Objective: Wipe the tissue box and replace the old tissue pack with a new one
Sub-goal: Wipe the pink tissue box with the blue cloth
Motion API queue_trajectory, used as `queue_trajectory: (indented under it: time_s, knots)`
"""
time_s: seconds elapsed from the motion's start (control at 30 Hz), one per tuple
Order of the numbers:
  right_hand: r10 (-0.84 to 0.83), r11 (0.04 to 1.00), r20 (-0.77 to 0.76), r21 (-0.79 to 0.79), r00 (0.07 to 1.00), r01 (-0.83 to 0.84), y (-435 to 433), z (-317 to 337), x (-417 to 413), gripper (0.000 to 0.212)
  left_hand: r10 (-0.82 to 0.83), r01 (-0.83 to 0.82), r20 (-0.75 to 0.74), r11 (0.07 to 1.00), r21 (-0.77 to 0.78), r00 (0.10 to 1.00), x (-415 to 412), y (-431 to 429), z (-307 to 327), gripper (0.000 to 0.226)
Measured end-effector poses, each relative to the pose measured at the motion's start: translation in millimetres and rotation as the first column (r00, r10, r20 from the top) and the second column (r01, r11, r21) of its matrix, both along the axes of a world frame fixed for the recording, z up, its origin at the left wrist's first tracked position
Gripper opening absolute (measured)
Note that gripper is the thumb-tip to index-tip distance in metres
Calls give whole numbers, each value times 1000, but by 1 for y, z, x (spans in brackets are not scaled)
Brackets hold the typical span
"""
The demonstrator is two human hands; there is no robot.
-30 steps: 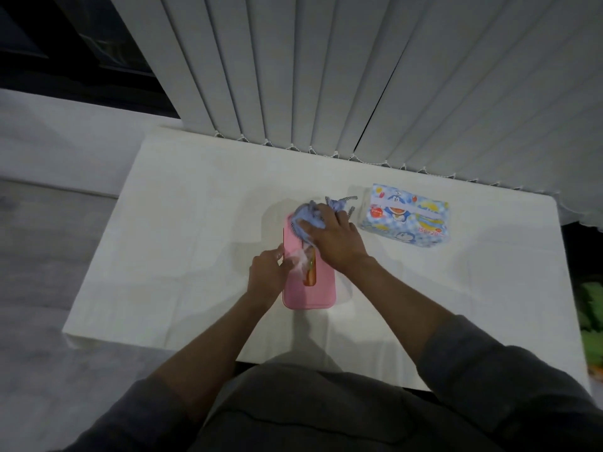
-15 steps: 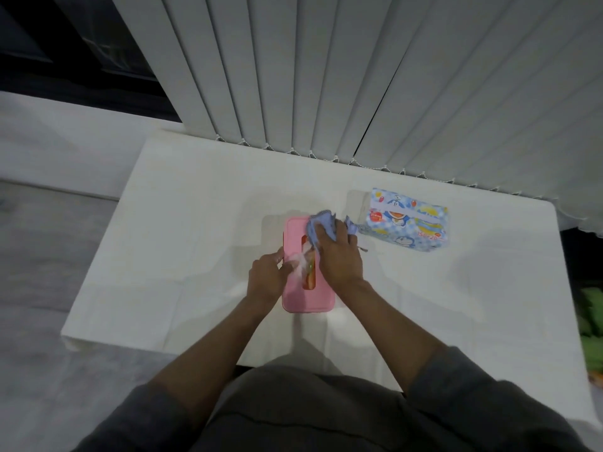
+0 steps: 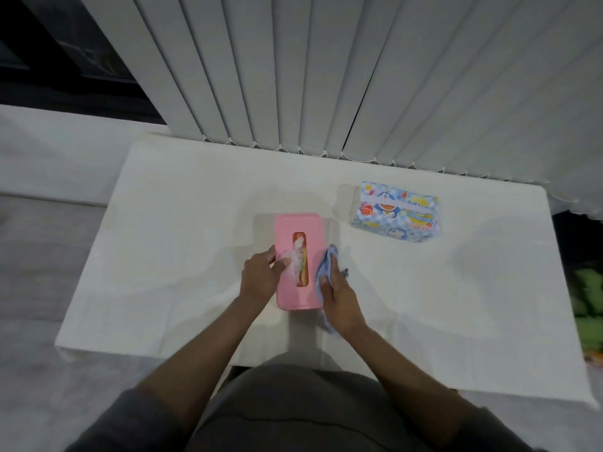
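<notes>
The box (image 3: 298,262) lies mid-tabletop (image 3: 182,223). The left hand (image 3: 259,277) grips its left edge, and the right hand (image 3: 339,298) clutches a cloth (image 3: 326,272) against its right side. This looks like the wiping step. Next, open the box and swap in the pack (image 3: 396,208), which lies to its far right.

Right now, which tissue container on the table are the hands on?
The pink plastic tissue box: the left hand holds it, the right hand presses a blue cloth to its side. The blue cartoon-printed tissue pack lies apart, untouched.

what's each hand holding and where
The right hand grips the blue cloth, bunched in its fingers, against the right side of the pink tissue box. The left hand holds the box's left edge.
</notes>
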State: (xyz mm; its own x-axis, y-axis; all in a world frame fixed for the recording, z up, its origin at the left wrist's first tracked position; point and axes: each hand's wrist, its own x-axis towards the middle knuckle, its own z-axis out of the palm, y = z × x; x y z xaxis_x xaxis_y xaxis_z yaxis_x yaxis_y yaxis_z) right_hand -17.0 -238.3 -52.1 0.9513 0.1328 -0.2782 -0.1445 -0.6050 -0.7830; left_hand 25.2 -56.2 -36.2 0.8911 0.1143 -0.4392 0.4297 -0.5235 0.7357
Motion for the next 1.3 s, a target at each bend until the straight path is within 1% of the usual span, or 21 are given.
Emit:
queue_trajectory:
  time_s: [0.03, 0.07, 0.17, 0.27, 0.33, 0.4, 0.43, 0.5, 0.57, 0.67, 0.73, 0.8, 0.9, 0.97, 1.07, 1.17, 1.23, 1.3]
  knots:
    - [-41, 999, -29, 7, 999, 41, 1, 0, -7, 56, 4, -4, -5, 1000, -7, 1000, 0, 0, -1, 30]
    - [-62, 998, -47, -25, 997, 60, 3, 0, -8, 57, 14, -14, -13, 1000, -19, 1000, 0, 1, -2, 31]
    - [-83, 994, -64, -80, 994, 78, 9, -1, 19, 57, 50, -53, -32, 996, -69, 998, 0, 1, -3, 29]
    - [-18, 989, 24, -145, 1000, 22, 15, 4, 72, 57, 68, -72, -47, 994, -77, 997, 0, 3, -6, 26]
    - [4, 991, 40, -132, 999, 2, 16, 7, 102, 55, 69, -73, -56, 995, -64, 996, 2, 2, -10, 25]
    - [-14, 998, 5, -54, 1000, 14, 13, 6, 112, 52, 64, -66, -49, 996, -53, 997, 2, 2, -12, 22]
    - [-33, 999, -11, -3, 999, 33, 11, 5, 108, 51, 68, -70, -46, 996, -55, 997, 2, 2, -13, 21]
    - [-71, 995, 3, 66, 997, 70, 3, 2, 85, 49, 94, -98, -52, 992, -79, 994, 2, 1, -13, 22]
    - [-76, 996, 31, 53, 997, 74, -2, -1, 50, 49, 112, -118, -56, 988, -103, 992, 1, 2, -14, 27]
    - [-49, 998, 36, 45, 998, 47, -2, -1, 2, 53, 99, -103, -41, 990, -101, 994, -1, 1, -14, 31]
    - [-25, 999, 52, -19, 998, 26, 1, 1, -12, 57, 97, -100, -34, 990, -104, 995, -1, 1, -14, 30]
    - [-8, 997, 75, -77, 997, 14, 5, 4, 0, 56, 104, -108, -35, 987, -121, 994, 0, 2, -14, 26]
    - [55, 989, 117, -141, 992, -38, 15, 7, 43, 54, 87, -88, -13, 991, -105, 996, -1, 2, -14, 18]
    - [86, 989, 114, -131, 990, -71, 15, 6, 75, 55, 79, -79, -3, 992, -99, 997, -1, 2, -13, 16]
    - [113, 993, 96, -54, 989, -108, 8, 2, 97, 55, 81, -82, -16, 992, -95, 997, 1, 2, -13, 21]
    - [49, 999, 121, -7, 991, -49, 4, -2, 79, 55, 81, -82, -14, 991, -104, 997, 0, 1, -13, 24]
    - [-2, 1000, 105, 2, 994, 2, 3, -4, 51, 56, 84, -84, -5, 989, -120, 996, -1, 1, -12, 26]
    - [16, 1000, 62, -21, 998, -15, 3, -8, 21, 58, 87, -86, 0, 989, -122, 996, -2, 1, -13, 28]
